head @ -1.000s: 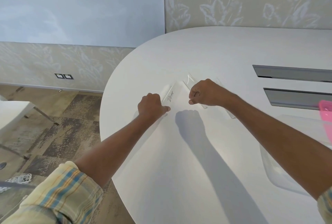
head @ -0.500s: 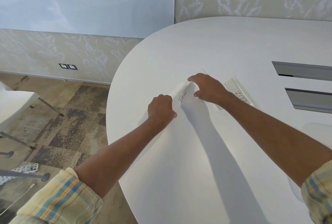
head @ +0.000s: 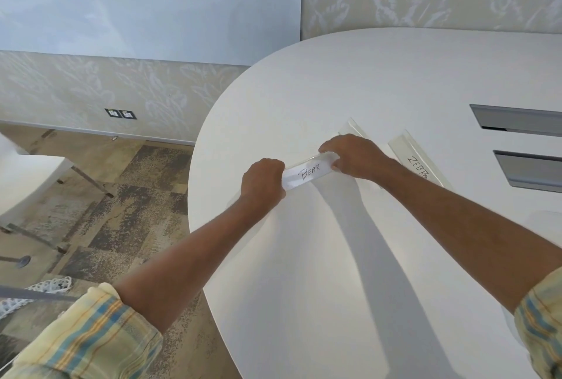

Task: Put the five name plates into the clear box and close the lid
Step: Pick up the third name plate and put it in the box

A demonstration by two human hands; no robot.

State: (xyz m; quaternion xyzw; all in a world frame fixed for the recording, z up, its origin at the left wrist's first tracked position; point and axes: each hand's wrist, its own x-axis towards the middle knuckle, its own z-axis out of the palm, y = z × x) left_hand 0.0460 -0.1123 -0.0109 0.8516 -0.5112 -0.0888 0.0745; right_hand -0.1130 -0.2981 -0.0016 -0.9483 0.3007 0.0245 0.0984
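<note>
A clear name plate with a white card reading "BEAR" (head: pixel 307 174) is held at both ends just above the white table (head: pixel 334 272). My left hand (head: pixel 264 181) grips its left end and my right hand (head: pixel 354 156) grips its right end. A second plate marked "ZEBRA" (head: pixel 415 162) lies flat on the table to the right of my right hand. Behind my right hand the corner of a third clear plate (head: pixel 354 128) sticks out. Only a faint rim of the clear box (head: pixel 547 220) shows at the right edge.
Two grey cable slots (head: pixel 517 120) (head: pixel 532 170) are set into the table at the right. The table's curved edge runs down the left side, with patterned carpet (head: pixel 121 211) and a white chair (head: pixel 27 177) beyond it.
The "BEAR" plate has been raised and turned so its card faces me, with both hands now at its ends. The view has shifted left, so the clear box has almost left the frame.
</note>
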